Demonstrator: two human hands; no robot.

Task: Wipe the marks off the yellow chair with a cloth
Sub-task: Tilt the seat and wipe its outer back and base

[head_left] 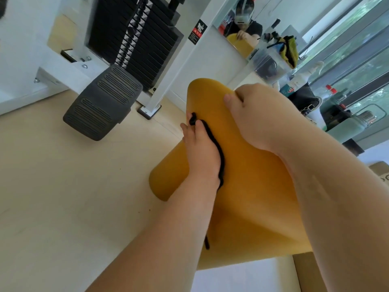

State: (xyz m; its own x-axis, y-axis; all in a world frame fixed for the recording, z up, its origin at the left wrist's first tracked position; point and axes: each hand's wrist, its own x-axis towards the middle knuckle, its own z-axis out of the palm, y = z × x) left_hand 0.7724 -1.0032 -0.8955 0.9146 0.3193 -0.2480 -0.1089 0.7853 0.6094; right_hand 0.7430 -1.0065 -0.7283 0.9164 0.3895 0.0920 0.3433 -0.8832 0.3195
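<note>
A smooth, rounded yellow chair [248, 186] fills the centre, above a pale wooden floor [63, 186]. The left hand [200, 152] lies flat, pressing a thin black cloth [219, 152] against the chair's side. The right hand [254, 114] curls closed over the chair's top edge.

Black weight stack [134, 32], grey footplate [103, 102]

Your left hand [200, 152]: on the cloth [219, 157], at the chair's [252, 186] left edge.
Your right hand [254, 114]: gripping its far edge.
</note>
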